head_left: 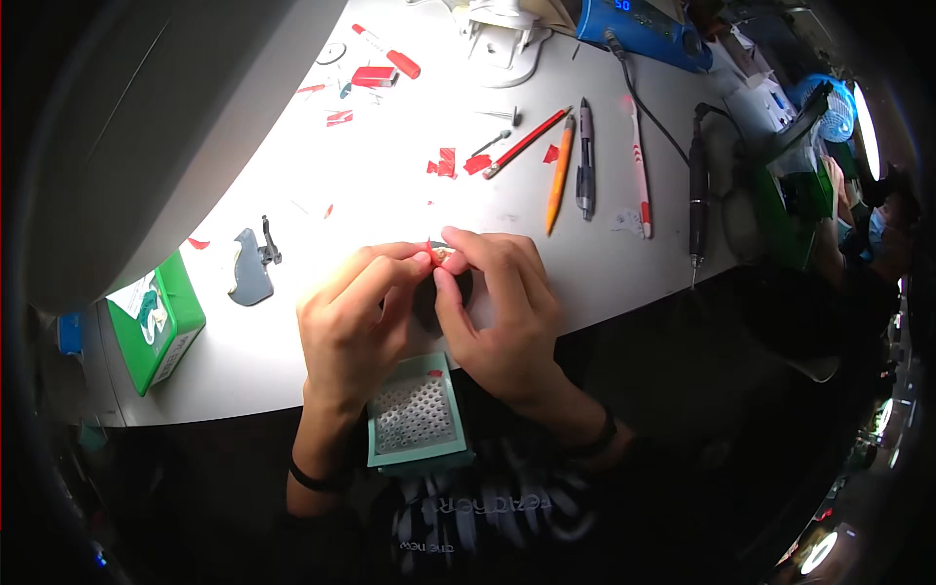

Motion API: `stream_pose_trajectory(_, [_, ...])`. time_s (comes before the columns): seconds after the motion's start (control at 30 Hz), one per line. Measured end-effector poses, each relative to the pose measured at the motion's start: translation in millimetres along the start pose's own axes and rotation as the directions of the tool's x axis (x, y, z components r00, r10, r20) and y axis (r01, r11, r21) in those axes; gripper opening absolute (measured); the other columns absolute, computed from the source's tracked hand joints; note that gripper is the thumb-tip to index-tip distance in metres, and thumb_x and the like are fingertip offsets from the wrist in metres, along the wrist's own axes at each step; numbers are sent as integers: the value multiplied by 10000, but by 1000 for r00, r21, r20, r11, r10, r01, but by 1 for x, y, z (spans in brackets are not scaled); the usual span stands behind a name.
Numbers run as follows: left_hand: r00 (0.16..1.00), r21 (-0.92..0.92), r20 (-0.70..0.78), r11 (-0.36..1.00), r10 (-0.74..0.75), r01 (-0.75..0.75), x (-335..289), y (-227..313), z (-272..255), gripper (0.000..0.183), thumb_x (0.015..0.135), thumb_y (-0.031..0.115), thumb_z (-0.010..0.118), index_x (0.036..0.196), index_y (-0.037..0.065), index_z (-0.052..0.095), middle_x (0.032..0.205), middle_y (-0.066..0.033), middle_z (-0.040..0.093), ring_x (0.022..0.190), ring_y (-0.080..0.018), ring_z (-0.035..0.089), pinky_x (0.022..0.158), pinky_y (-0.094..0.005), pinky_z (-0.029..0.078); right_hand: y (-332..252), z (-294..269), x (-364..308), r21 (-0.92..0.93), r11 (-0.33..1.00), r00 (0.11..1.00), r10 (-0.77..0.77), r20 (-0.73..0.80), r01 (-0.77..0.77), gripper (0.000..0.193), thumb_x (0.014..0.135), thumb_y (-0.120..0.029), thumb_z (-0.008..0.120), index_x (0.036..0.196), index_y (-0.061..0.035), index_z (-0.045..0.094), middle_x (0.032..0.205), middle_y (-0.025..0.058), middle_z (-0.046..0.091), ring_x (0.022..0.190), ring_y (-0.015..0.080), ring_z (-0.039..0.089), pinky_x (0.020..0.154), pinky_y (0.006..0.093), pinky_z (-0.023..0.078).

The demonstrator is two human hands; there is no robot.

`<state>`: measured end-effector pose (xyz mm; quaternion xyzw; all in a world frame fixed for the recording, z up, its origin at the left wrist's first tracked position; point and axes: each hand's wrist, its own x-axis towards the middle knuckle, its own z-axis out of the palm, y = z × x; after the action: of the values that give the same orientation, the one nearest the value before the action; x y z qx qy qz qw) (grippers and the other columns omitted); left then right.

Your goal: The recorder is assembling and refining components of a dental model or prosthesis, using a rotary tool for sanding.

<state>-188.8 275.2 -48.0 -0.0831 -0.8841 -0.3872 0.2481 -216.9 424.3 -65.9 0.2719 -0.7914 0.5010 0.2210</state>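
Observation:
At the table's front edge my two hands meet, fingertips close together. Between them is a small gold-and-white piece (442,255), mostly covered by fingers, so its exact kind does not show. My left hand (356,307) pinches a thin red strip (429,250) against that piece with thumb and forefinger. The fingers of my right hand (502,302) close round the piece from the other side, the forefinger lifted a little above it. Under the hands lies a dark round pad (429,310), partly hidden. Below the wrists sits a pale green tray (373,429) with a perforated metal plate and a red scrap.
Beyond my hands lie red scraps (447,163), a red pencil (526,143), an orange pencil (559,180), a pen (585,161) and a toothbrush (639,161). A corded handpiece (698,195) is at right. Left are a green box (180,322), a grey plate (252,273) and a large lamp shade (185,117).

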Motion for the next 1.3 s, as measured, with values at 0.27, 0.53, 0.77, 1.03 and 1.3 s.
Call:
stream_pose_trajectory(0.27, [1000,-27,-22,1000,-3,2,-3,-4,1,136,814,-81,734,899,23,715,914,-80,754,729,-184,730,585,-270,554,2,2,-4,19,999,999,32,5,-32,384,813,83,705,1183,16,627,926,97,618,910,274,614,785,378,524])
stream_pose_trajectory(0.53, [998,-67,-18,996,-61,60,-3,-1,2,142,817,-100,735,919,-2,720,938,-100,756,790,-168,735,635,-266,573,2,2,-3,21,999,999,43,-4,-43,393,805,95,705,1181,6,633,911,89,622,895,268,617,766,376,523])
stream_pose_trajectory(0.77, [994,-113,13,988,-104,105,-3,-2,-1,143,825,-115,739,934,-23,726,969,-129,759,848,-178,744,701,-263,596,1,1,0,39,998,999,54,3,-55,403,791,112,712,1174,10,638,910,84,632,868,256,624,754,364,525])
stream_pose_trajectory(1.03, [998,-41,18,997,-65,65,-2,-2,-1,187,789,-138,741,938,-25,732,975,-138,759,856,-204,748,725,-275,589,3,1,0,46,998,999,36,-1,-36,394,794,106,717,1172,21,640,909,94,631,882,264,630,752,367,531])
stream_pose_trajectory(1.3, [1000,49,11,999,13,-14,0,-1,0,175,783,-84,763,917,11,702,953,-83,737,757,-207,729,632,-293,564,5,1,1,49,999,1000,22,8,-23,407,795,100,724,1186,29,635,925,95,641,892,257,629,754,358,530])
